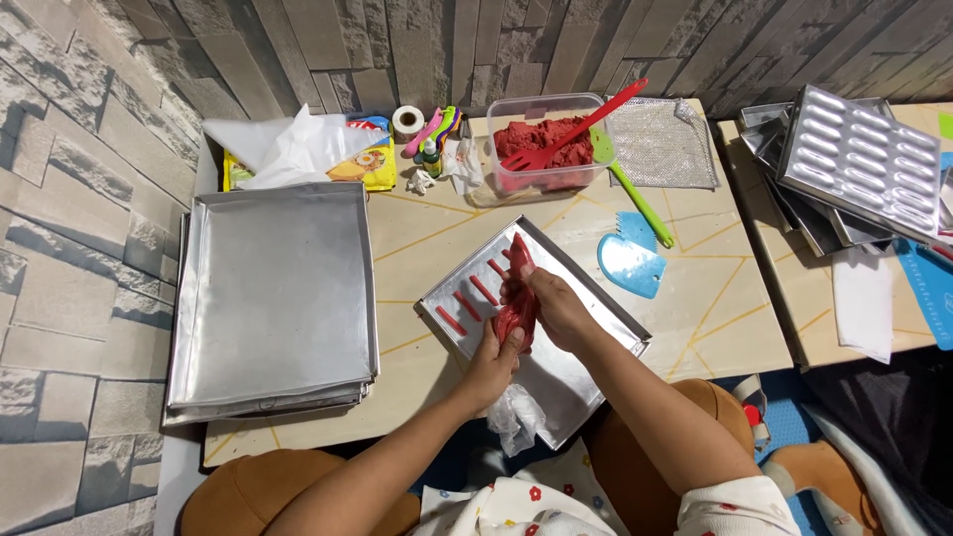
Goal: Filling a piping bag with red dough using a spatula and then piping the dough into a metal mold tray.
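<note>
Squeezing: both hands work a piping bag (518,303) of red dough over a metal baking tray (596,323).
Left hand (493,359): fingers clenched around the lower, twisted end of the bag, with the clear empty plastic tail (516,415) hanging below the fist toward the person's lap.
Right hand (556,306): fingers wrapped around the upper part of the bag, grasping it from the right side, knuckles up.
Piping bag: held tilted above the middle of the tray, its tip pointing away toward the tray's far corner.
Baking tray: lies skewed on the low table (715,308), its near corner jutting past the table's front edge.
Red strips (469,305): several short piped lines lie side by side on the tray's left half, just left of the bag.
Stack of trays (273,298): large flat metal sheets piled at the table's left, well apart from the hands.
Blue scraper (632,260): flat on the table, right of the tray.
Plastic tub (546,144): clear container at the far side, holding red dough, with a red slotted spatula (586,127) leaning out of it.
Green spatula (633,194): lies between tub and scraper.
Mesh mat (660,144): silver, right of the tub.
Moulded pans (859,159): ridged metal pans stacked on the neighbouring table at far right.
</note>
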